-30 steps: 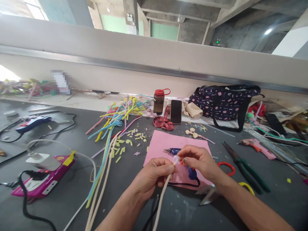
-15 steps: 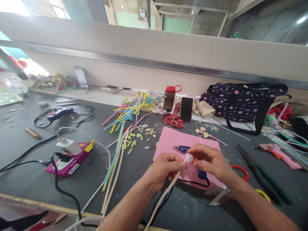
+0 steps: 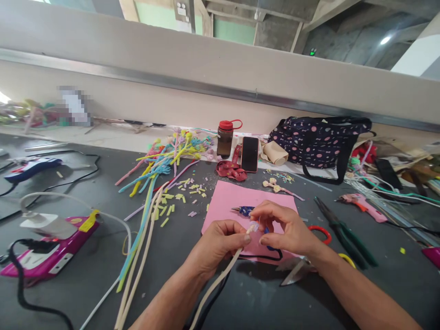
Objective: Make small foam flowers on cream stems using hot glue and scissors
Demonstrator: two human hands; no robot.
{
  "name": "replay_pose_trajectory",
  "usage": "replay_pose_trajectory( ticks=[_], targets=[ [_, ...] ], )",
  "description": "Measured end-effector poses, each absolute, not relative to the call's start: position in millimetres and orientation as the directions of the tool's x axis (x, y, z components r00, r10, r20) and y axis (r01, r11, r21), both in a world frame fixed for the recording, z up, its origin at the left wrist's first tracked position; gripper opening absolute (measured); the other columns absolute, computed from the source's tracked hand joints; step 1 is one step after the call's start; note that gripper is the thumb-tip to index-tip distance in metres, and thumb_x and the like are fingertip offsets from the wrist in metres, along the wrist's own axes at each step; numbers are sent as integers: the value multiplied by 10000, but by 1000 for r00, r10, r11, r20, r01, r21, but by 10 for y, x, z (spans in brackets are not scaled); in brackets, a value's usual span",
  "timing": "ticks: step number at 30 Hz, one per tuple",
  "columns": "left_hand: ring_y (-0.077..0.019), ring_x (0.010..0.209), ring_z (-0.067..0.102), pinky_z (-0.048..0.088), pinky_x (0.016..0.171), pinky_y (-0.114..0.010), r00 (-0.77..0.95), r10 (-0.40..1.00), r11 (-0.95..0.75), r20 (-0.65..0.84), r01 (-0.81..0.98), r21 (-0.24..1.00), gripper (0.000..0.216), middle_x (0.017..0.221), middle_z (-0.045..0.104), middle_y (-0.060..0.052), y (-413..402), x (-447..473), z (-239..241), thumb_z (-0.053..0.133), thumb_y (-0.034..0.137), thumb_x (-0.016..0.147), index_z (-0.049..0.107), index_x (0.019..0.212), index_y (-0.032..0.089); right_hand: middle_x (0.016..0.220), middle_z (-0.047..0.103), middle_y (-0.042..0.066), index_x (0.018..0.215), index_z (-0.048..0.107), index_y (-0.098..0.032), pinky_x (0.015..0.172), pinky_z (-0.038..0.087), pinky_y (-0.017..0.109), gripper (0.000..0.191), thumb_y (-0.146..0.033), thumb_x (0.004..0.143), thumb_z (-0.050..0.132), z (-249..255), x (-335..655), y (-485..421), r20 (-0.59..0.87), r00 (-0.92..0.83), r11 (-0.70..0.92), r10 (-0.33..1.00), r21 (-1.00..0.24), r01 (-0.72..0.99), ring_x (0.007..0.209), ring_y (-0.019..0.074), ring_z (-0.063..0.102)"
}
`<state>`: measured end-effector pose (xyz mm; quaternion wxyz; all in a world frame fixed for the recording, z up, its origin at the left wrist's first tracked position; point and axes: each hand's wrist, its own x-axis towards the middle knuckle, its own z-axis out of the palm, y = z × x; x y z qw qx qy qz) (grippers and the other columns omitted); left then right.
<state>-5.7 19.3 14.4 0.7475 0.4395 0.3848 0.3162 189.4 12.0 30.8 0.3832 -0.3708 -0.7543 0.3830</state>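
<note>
Pinches a cream cord (image 3: 215, 283) below its pale tip (image 3: 253, 226) with the left hand (image 3: 222, 240); holds the right hand (image 3: 283, 229) half open just right, cannot tell if touching. Shows a pink sheet (image 3: 225, 196) beneath, a blue glue gun (image 3: 245, 211) on it, a bottle (image 3: 225, 141) far back.

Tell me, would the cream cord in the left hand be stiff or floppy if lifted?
The cord probably flexes easily, since it curves smoothly below the left hand. It is likely light, being so slim.

Cream cord (image 3: 216, 280), pink sheet (image 3: 222, 198), navy pink-spotted bag (image 3: 321, 143), red bottle cap (image 3: 226, 124)
</note>
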Motion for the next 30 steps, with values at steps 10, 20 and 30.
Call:
replay_pose_trajectory(
  ticks=[10, 20, 30],
  targets=[
    [-32, 397, 273, 171, 412, -193, 514, 807, 395, -291, -104, 913, 195, 442, 435, 67, 187, -57, 98, 712, 259, 625, 569, 571, 138, 953, 579, 36, 1017, 591, -213, 659, 461, 278, 340, -117, 700, 668, 305, 1886, 124, 387, -462, 560, 798, -759, 332, 744, 137, 537],
    [-27, 389, 275, 170, 401, -187, 534, 781, 420, -324, -65, 905, 207, 442, 440, 67, 189, -56, 116, 722, 276, 626, 579, 577, 135, 958, 606, 44, 969, 591, -212, 800, 452, 335, 254, -191, 731, 678, 267, 1863, 119, 397, -509, 599, 764, -731, 328, 889, 182, 557],
    [-28, 386, 276, 166, 400, -194, 550, 768, 428, -328, -59, 902, 210, 444, 441, 63, 180, -49, 128, 724, 284, 621, 587, 576, 130, 959, 599, 49, 906, 576, -192, 787, 440, 321, 219, -153, 712, 669, 284, 1832, 89, 363, -520, 573, 774, -750, 330, 881, 177, 561]
  ],
)
